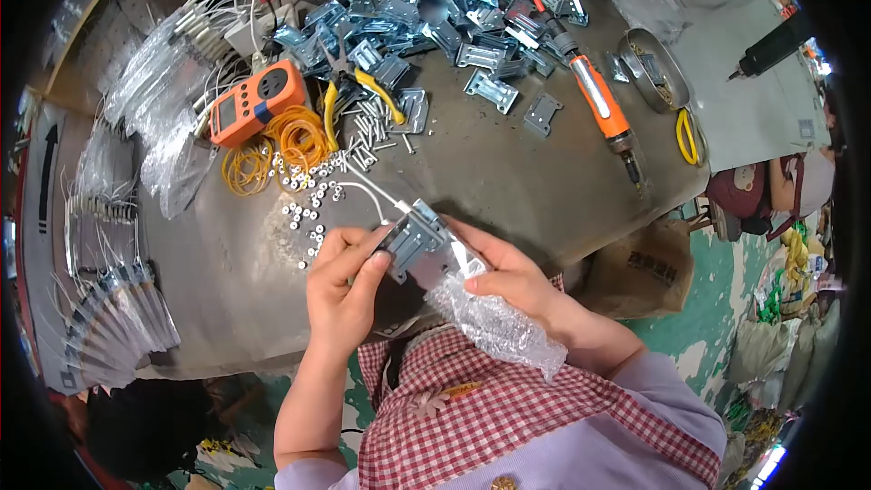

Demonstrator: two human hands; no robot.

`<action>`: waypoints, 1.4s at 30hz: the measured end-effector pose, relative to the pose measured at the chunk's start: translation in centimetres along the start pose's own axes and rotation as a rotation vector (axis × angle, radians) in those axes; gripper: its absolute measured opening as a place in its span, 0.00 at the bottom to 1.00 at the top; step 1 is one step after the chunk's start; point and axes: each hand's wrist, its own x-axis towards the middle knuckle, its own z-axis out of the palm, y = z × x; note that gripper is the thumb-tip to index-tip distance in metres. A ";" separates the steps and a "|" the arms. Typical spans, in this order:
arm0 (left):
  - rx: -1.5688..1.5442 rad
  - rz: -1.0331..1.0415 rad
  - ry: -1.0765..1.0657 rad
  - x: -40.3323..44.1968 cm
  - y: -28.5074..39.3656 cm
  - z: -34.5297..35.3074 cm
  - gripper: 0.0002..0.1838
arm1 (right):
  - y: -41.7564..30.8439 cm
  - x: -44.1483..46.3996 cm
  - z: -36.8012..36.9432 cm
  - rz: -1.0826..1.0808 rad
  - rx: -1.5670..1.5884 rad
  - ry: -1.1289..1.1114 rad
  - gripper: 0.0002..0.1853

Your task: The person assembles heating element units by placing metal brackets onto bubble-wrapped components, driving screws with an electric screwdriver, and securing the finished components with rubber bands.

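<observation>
Pinches the bracket (pixel 413 245) in the left hand (pixel 341 283), with thumb on the near face and other fingers folded behind, closed to the metal's thickness. Grips a clear bag (pixel 499 325) at the bracket's right side with the right hand (pixel 513 279), with thumb over the plastic and narrowly parted fingers beyond; cannot tell whether also touching metal there. Holds both over the near part of the bench (pixel 508 191), with white wire (pixel 367 183) leading from the bracket's upper end.

Counts one orange meter (pixel 259 104), one pliers (pixel 345 83), one orange screwdriver (pixel 599 102), one tin (pixel 671 73) and, at far right, one black screwdriver (pixel 771 50). Cannot count exactly the heaped brackets (pixel 390 9), the screws (pixel 367 132) or the white nuts (pixel 308 213).

Has nuts scattered just beyond the left hand, screws beside the pliers, rubber bands (pixel 304 133) touching the meter, yellow loops (pixel 687 138) near the tin and bagged parts (pixel 150 100) along the left. Loses part of the bracket behind the left fingers.
</observation>
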 end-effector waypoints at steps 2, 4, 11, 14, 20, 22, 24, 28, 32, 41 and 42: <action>0.063 0.007 -0.029 0.0 -0.2 -0.4 0.13 | -0.1 -0.1 1.1 0.077 0.075 -0.027 0.38; 0.038 -0.009 -0.024 -0.3 -0.7 -0.9 0.13 | -0.2 -0.1 1.7 0.090 0.076 -0.022 0.38; 0.138 0.085 -0.001 -0.5 -1.3 -1.6 0.15 | 0.8 0.0 2.2 0.088 0.015 -0.013 0.40; 0.451 0.280 0.121 0.3 -0.7 -1.6 0.13 | 0.7 -0.1 2.9 0.053 0.003 -0.004 0.39; 0.228 -0.023 0.034 -1.9 0.3 1.6 0.11 | 4.5 -0.9 4.4 -0.347 -0.925 0.169 0.39; 0.134 -0.164 0.001 -2.4 -0.6 2.0 0.11 | 5.1 -1.3 5.0 -0.366 -0.987 0.204 0.39; -0.050 -0.218 -0.001 -3.1 -1.4 2.3 0.11 | 4.9 -1.8 5.3 -0.330 -1.021 0.160 0.42; -0.290 -0.276 -0.007 -3.1 -1.9 2.4 0.11 | -0.8 -1.1 0.8 -0.278 -1.330 -0.095 0.31; -0.363 -0.315 -0.026 -2.9 -1.5 2.3 0.11 | -10.0 -0.3 -10.7 -0.720 -2.153 1.076 0.24; -0.299 -0.296 -0.045 -2.7 -2.0 2.4 0.13 | -12.3 -1.7 -13.3 -0.604 -2.053 0.945 0.31; -0.303 -0.293 -0.035 -2.7 -2.0 2.5 0.13 | -12.3 -1.3 -13.9 -0.603 -2.045 0.946 0.31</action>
